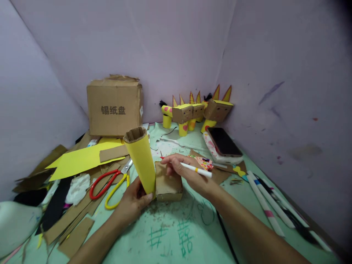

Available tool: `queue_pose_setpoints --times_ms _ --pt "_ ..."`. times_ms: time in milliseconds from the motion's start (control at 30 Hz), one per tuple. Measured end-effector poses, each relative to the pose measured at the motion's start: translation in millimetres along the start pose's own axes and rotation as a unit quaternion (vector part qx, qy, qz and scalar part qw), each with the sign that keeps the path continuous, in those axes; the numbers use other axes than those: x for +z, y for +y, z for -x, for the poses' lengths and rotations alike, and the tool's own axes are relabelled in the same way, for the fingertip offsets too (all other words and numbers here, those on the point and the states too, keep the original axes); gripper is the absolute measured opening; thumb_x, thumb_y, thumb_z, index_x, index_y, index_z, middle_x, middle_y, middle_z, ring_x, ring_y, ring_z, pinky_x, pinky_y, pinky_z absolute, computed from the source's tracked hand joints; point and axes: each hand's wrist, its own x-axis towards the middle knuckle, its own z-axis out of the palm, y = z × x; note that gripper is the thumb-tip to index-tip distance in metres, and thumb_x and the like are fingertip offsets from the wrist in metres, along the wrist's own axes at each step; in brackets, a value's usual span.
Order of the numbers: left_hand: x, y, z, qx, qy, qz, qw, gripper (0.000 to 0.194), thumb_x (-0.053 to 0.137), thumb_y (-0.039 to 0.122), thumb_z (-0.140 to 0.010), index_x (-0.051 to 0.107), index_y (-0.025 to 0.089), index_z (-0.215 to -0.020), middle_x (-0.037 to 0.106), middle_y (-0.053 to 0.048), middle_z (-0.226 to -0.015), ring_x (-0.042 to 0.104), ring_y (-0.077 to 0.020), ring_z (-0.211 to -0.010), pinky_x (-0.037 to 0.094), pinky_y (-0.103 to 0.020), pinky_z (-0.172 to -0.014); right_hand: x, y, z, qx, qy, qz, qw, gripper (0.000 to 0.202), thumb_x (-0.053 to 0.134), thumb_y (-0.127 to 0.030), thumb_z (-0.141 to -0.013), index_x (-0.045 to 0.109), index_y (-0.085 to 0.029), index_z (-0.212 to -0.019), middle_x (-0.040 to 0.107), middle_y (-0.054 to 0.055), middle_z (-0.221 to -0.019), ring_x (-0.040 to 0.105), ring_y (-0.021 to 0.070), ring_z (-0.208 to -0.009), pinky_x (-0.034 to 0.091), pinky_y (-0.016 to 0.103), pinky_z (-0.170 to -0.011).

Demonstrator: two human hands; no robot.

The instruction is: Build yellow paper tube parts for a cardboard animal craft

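Note:
My left hand (134, 200) is wrapped round the lower end of a yellow paper-covered cardboard tube (139, 157), which stands tilted with its open brown end up. Right beside the tube sits a small cardboard box (170, 187) on the green table. Above that box, my right hand (183, 168) grips a white marker pen (202, 171) with a yellow band, its red tip pointing left towards the tube. Whether the tip touches anything, I cannot tell. Scissors (117, 181) with one red and one yellow handle lie left of my left hand.
Cardboard and yellow paper scraps (82, 157) cover the left side. A large carton (114, 106) stands at the back left. Several giraffe-like yellow cardboard figures (183, 114) stand against the wall. A phone (224, 141) rests on a tissue pack; several markers (265, 201) lie at right.

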Motion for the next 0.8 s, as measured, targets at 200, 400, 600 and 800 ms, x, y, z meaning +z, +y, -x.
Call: queue_pose_setpoints --times_ms 200,400,600,800 --pt "-1.0 -5.0 0.6 0.001 -0.008 0.013 1.000 0.053 0.065 0.038 -0.067 0.049 0.012 -0.111 0.060 -0.010 -0.103 0.053 -0.0269 -0.093 0.043 -0.035 -0.079 8.0 1.6 1.8 0.035 0.065 -0.035 0.997 0.047 0.030 -0.045 -0.091 0.070 -0.023 -0.082 0.056 0.001 -0.062 0.051 0.0161 -0.066 0.036 0.031 -0.067" --pt "-2.0 -8.6 0.5 -0.005 -0.010 0.010 1.000 0.053 0.064 0.036 -0.068 0.048 0.013 -0.113 0.060 -0.011 -0.109 0.052 -0.0293 -0.101 0.042 -0.036 -0.083 15.4 -1.6 -0.2 0.060 0.113 0.013 0.992 0.035 0.037 -0.043 -0.088 0.057 -0.021 -0.069 0.048 -0.005 -0.056 0.046 0.0123 -0.057 0.033 0.025 -0.056" --pt "-0.9 -6.7 0.8 -0.021 -0.003 0.007 1.000 0.050 0.065 0.036 -0.067 0.050 0.013 -0.109 0.060 -0.012 -0.109 0.053 -0.0290 -0.100 0.042 -0.038 -0.086 22.3 -3.4 -1.0 0.063 0.151 0.066 0.984 0.038 0.038 -0.044 -0.088 0.053 -0.020 -0.063 0.049 -0.005 -0.053 0.047 0.0108 -0.055 0.034 0.023 -0.054" --pt "-0.1 -6.1 0.1 -0.026 0.014 0.008 1.000 0.047 0.068 0.038 -0.063 0.056 0.014 -0.101 0.064 -0.010 -0.102 0.055 -0.0307 -0.098 0.044 -0.038 -0.081 25.3 -0.6 -0.4 0.066 0.190 0.031 0.979 0.040 0.035 -0.042 -0.089 0.051 -0.020 -0.059 0.049 -0.004 -0.048 0.048 0.0107 -0.051 0.035 0.022 -0.051"
